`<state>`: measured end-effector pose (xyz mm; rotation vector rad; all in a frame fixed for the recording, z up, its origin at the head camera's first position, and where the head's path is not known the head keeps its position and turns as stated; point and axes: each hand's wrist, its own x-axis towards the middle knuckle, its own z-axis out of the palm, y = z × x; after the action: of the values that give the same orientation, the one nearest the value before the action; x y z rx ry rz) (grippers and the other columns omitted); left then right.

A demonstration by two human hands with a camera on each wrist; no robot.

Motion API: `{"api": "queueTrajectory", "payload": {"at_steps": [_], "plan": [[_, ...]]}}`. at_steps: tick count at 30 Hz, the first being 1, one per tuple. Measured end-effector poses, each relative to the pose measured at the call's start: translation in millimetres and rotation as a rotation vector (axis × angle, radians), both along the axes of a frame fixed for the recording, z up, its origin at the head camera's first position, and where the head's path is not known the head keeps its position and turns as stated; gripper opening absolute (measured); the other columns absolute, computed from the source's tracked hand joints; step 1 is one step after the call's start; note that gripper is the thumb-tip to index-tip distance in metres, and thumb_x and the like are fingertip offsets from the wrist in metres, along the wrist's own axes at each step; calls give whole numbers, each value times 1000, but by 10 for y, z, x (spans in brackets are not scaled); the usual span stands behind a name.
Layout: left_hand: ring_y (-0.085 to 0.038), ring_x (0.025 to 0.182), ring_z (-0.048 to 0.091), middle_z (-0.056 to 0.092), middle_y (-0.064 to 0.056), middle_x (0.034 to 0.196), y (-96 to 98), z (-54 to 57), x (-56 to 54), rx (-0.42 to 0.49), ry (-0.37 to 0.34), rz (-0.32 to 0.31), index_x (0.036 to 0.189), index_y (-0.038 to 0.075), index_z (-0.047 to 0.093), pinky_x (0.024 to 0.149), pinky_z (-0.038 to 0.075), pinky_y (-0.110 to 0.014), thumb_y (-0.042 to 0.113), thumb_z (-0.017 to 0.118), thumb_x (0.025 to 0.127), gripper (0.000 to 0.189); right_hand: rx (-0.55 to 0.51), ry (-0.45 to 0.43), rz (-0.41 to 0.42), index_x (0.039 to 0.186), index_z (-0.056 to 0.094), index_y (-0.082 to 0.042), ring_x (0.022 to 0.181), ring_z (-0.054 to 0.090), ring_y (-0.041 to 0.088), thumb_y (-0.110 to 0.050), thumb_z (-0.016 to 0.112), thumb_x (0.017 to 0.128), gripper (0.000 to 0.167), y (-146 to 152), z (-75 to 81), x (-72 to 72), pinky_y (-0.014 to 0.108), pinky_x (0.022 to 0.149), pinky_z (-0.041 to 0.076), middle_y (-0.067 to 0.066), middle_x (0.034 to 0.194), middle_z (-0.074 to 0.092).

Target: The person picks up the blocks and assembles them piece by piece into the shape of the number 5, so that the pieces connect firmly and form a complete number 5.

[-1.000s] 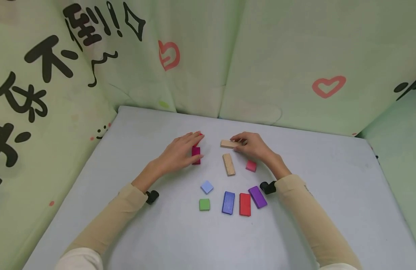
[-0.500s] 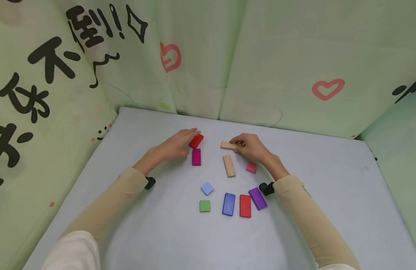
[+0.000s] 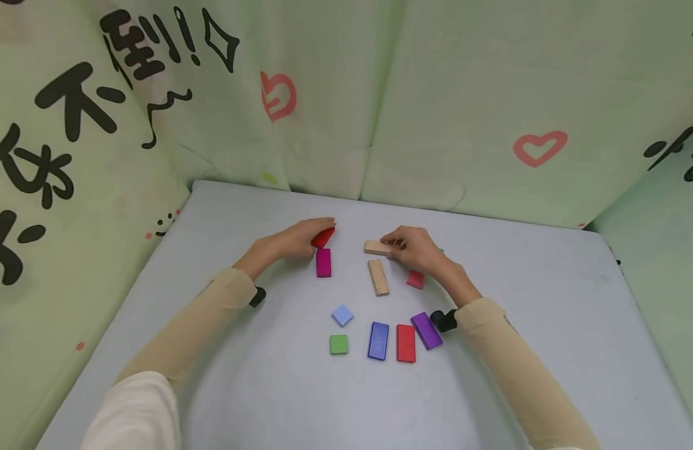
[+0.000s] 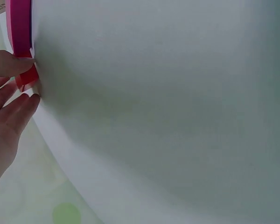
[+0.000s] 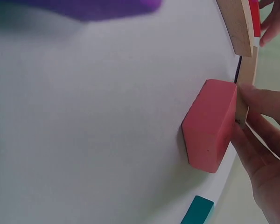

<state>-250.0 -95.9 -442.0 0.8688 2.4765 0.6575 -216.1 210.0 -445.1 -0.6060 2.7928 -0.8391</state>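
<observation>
At the far left of the block group, my left hand (image 3: 292, 240) pinches a red block (image 3: 323, 237) between thumb and fingers; the left wrist view shows the thumb (image 4: 18, 65) on its near side. Just in front of that block lies a magenta block (image 3: 324, 263). My right hand (image 3: 418, 250) holds the right end of a plain wooden block (image 3: 376, 248), thumb on one side and fingertips on the other. A second wooden block (image 3: 378, 277) lies below it, and a pinkish-red block (image 5: 207, 123) sits close by the right hand.
Nearer the front lie a light blue block (image 3: 342, 315), a green one (image 3: 339, 344), a blue one (image 3: 378, 341), another red one (image 3: 405, 343) and a purple one (image 3: 427, 330). A teal block (image 5: 198, 211) is beyond the right hand. Green curtains stand behind the table (image 3: 256, 387).
My left hand has drawn back from over the red and magenta blocks and gripped the red one, which has turned slightly. My right hand keeps its hold on the wooden block.
</observation>
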Motion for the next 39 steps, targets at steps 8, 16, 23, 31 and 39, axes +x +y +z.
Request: {"api": "queueTrajectory", "payload": {"at_steps": [8,16,23,31,39], "plan": [[-35,154,29,32,-17,167,3,22,-6,-21,-22,11,157,-2,36,123,34,-46,-10,51,93,67,9,34,28,119,75,0,101,65,31,-1,72,93,26,-17,-21,21,46,89,57,16,111,73],[-37,147,40,44,-20,159,12,-1,-41,-6,8,11,152,-5,44,119,39,-45,-8,55,94,58,-4,50,43,117,75,2,99,66,31,1,73,91,27,-17,-16,39,47,88,57,17,110,73],[-35,142,45,47,-19,155,15,-24,-53,1,3,40,150,-3,48,115,44,-44,-4,60,95,56,9,37,27,118,75,1,99,66,31,1,73,90,28,-22,-12,36,48,90,56,17,111,74],[-33,133,54,52,-16,151,-14,-56,-84,54,-26,87,147,2,54,109,50,-43,-2,65,94,55,6,23,10,119,75,0,100,66,31,0,72,91,28,-4,-7,33,48,91,56,17,113,73],[-33,131,54,54,-15,148,-15,-37,-90,87,-70,121,145,4,57,110,49,-43,-5,66,91,55,-22,25,14,119,75,0,101,66,31,-1,75,90,28,17,-34,27,48,91,56,16,113,74]]}}
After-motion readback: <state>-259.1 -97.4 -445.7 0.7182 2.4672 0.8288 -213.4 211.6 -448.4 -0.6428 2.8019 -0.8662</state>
